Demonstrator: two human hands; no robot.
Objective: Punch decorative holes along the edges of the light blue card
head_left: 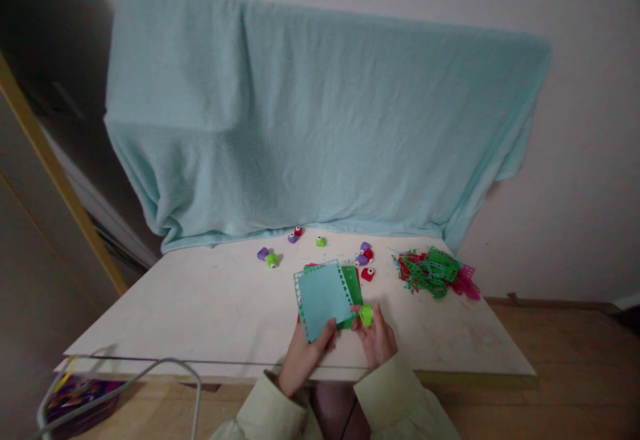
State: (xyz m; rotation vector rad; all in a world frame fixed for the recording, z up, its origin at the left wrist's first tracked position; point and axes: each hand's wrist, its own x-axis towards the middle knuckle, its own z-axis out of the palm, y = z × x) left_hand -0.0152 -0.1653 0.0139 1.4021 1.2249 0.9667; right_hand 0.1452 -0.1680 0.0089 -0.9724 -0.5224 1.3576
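Note:
My left hand [306, 355] grips a light blue paper sheet [323, 297] by its lower edge, thumb on top. Small cut-out shapes run along the sheet's left, top and right edges. Behind it, a green sheet [354, 285] shows, with a bit of red paper at its border. Between the fingers of my right hand [379, 340] is a lime green craft punch [367, 315], set at the blue sheet's right edge near the lower corner. Whether paper sits inside the punch's slot, I cannot tell.
Several small purple, red and green punches lie behind the sheets, among them a red punch [367, 274] and a green punch [321, 241]. A tangle of punched paper strips [433, 272] lies at the right. A blue cloth [320, 120] hangs behind the white table [210, 313].

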